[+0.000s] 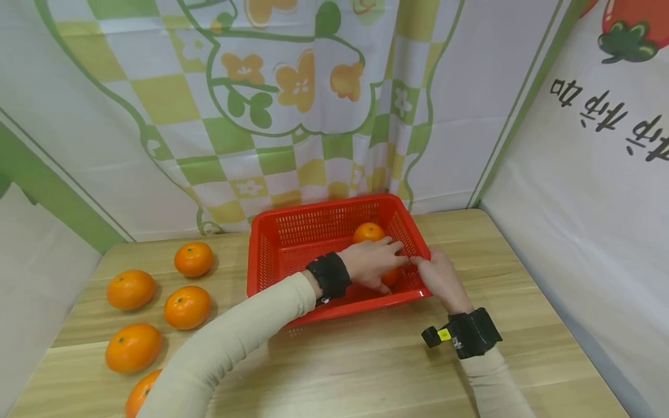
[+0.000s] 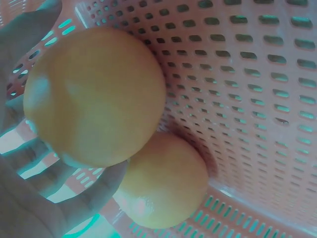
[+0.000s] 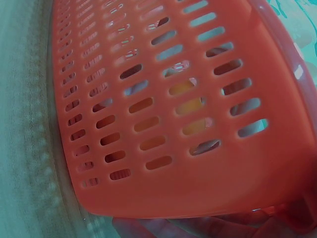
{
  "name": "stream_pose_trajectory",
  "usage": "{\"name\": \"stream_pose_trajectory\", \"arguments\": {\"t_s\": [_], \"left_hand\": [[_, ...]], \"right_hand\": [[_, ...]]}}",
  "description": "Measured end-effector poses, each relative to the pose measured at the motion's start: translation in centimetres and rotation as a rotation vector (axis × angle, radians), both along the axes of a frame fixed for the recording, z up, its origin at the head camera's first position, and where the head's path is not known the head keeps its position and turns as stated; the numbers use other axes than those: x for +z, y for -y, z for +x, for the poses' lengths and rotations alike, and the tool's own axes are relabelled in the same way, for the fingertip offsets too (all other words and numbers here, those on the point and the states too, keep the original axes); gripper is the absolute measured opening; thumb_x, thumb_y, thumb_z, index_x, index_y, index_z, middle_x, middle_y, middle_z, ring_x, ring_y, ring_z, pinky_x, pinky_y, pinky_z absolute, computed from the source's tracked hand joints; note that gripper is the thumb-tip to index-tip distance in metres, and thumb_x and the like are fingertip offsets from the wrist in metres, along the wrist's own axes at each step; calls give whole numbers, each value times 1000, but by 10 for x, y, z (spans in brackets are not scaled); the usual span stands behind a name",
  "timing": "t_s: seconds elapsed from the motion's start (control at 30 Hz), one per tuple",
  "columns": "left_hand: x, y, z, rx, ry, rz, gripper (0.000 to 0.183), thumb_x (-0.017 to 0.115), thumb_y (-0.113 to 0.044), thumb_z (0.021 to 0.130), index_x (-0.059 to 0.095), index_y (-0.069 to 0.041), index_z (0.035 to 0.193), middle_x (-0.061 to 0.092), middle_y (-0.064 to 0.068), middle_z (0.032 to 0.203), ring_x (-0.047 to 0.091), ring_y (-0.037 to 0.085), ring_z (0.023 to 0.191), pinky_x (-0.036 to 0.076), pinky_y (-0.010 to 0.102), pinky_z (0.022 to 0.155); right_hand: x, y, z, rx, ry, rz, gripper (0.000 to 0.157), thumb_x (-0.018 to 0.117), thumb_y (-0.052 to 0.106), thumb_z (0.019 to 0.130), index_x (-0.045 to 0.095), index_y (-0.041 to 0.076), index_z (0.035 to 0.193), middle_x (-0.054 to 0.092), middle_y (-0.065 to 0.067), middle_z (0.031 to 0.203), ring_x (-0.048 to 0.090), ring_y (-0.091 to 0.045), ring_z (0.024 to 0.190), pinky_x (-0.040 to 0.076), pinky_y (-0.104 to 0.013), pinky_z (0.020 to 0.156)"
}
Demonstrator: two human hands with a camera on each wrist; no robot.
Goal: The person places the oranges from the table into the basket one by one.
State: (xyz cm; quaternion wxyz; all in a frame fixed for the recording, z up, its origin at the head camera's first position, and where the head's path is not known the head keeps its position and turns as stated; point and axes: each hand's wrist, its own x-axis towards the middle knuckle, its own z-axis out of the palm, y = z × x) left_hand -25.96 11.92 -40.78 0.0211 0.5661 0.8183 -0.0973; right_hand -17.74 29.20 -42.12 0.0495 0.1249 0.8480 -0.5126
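A red plastic basket (image 1: 334, 204) with slotted walls stands at the back of the table. Reaching into its right end, my left hand (image 1: 372, 262) curls its fingers and thumb round an orange (image 2: 94, 96), mostly covered by the hand in the head view. Behind it, a second orange (image 1: 369, 231) lies against the basket wall; in the left wrist view this other orange (image 2: 162, 181) sits close beside the held one. My right hand (image 1: 443, 281) grips the basket's right rim near the front corner. Its fingers (image 3: 163, 228) show below the basket wall in the right wrist view.
On the left of the wooden table (image 1: 345, 371) lie several loose oranges, among them one orange (image 1: 194, 259) nearest the basket and another orange (image 1: 142, 395) partly behind my left sleeve. A patterned curtain (image 1: 292, 139) hangs right behind the basket.
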Motion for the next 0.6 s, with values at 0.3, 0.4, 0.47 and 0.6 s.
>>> {"name": "stream_pose_trajectory", "arguments": {"t_s": [0.3,0.4,0.47,0.6], "left_hand": [[14,10,3,-4,0,20,81,79,-63,85,55,-22,150,55,9,146,55,28,131,55,38,105],[21,16,3,8,8,33,81,79,-64,84,56,-21,148,55,9,144,55,26,127,56,36,101],[25,20,2,19,12,38,80,79,-64,84,57,-20,148,55,9,144,55,26,125,57,36,98],[34,28,1,50,26,52,80,79,-64,84,57,-21,148,54,9,146,55,27,127,59,37,97]], "right_hand": [[-2,1,0,9,2,2,41,48,24,107,57,-4,137,70,-23,121,73,-30,100,58,-31,78],[-2,2,0,12,1,9,41,48,24,107,57,-4,136,70,-22,120,72,-29,98,58,-31,77],[-1,2,0,13,5,11,42,48,24,107,57,-4,136,70,-22,120,72,-28,98,58,-31,76],[0,1,0,19,14,10,44,47,26,108,55,-4,139,70,-22,123,72,-26,99,59,-30,78]]}}
